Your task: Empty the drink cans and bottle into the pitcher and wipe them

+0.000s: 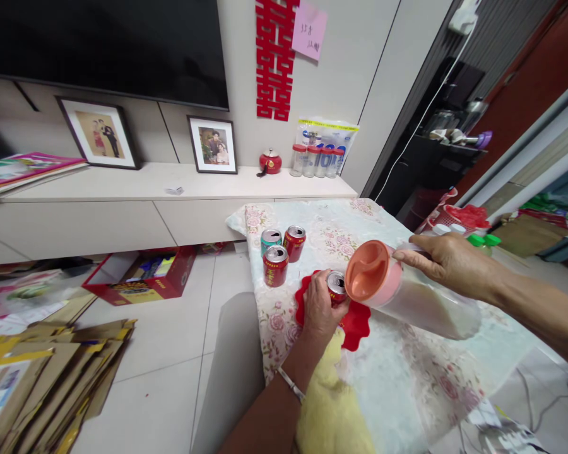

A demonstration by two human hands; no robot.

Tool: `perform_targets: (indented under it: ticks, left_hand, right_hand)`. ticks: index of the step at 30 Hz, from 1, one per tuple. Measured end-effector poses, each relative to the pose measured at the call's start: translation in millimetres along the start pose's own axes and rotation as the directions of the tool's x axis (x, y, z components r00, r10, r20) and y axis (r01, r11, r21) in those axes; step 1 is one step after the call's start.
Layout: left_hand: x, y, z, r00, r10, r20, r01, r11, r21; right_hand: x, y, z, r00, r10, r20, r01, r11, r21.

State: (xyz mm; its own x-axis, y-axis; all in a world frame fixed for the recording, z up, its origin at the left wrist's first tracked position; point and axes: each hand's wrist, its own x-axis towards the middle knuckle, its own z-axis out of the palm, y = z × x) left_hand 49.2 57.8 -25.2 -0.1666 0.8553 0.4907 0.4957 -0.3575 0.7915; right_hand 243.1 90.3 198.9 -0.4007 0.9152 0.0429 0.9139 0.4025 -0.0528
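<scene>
My left hand point(318, 304) is wrapped around a red drink can point(336, 285) with its tab opening facing up. Beneath them lies a red scalloped tray point(358, 325) on the floral tablecloth point(435, 384). My right hand point(447, 261) grips the handle of a clear plastic pitcher point(426, 309), tilted well over so that its orange lid point(366, 271) comes close to the can's top. Whether any liquid is flowing I cannot make out. Further left stand two red cans point(275, 268) point(295, 243) and a green can point(271, 239), all opened.
Something yellow and fluffy point(331, 403) sits at the table's near edge. On the white cabinet point(180, 183) are picture frames point(212, 145), a red pot point(271, 162) and several red-lidded jars point(317, 162). Flattened cardboard point(52, 378) and a red box point(142, 277) lie on the floor.
</scene>
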Motion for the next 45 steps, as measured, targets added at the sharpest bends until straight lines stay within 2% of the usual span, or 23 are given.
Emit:
perform_targets:
  ticks: [45]
  left_hand:
    - [0.7, 1.2, -1.2, 1.0, -0.015, 0.005, 0.015, 1.0, -0.019]
  right_hand:
    - [-0.5, 3.2, 0.7, 1.0, -0.007, 0.0, 0.007, 1.0, 0.006]
